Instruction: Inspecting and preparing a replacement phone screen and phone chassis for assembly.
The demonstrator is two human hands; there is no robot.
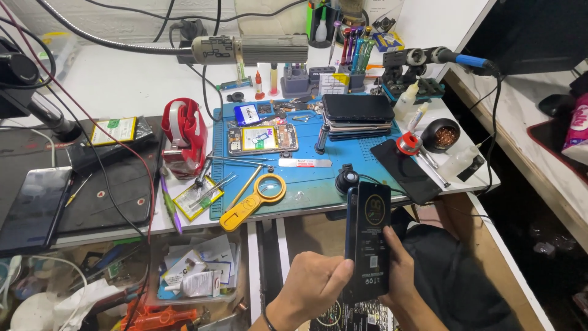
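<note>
Both hands are holding a dark phone (367,239) upright at six o'clock, below the surface (122,86) edge. The left hand (312,288) is pinching its left edge, its grip closed; the right hand (401,276) is cupping it from behind, steadying its back for inspection. The blue mat (349,165) is lying at twelve o'clock.

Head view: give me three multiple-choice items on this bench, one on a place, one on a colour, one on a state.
1. Where is the magnifying glass?
A. on the blue mat
B. on the floor
C. in a hand

2. What colour is the tape holder?
A. green
B. red
C. black

3. How is the dark phone held?
A. flat on the table
B. by one hand
C. upright by both hands

Answers: 1 A, it lies at the mat's front edge. 2 B, its body is red. 3 C, the left hand and right hand grip its sides.
</note>
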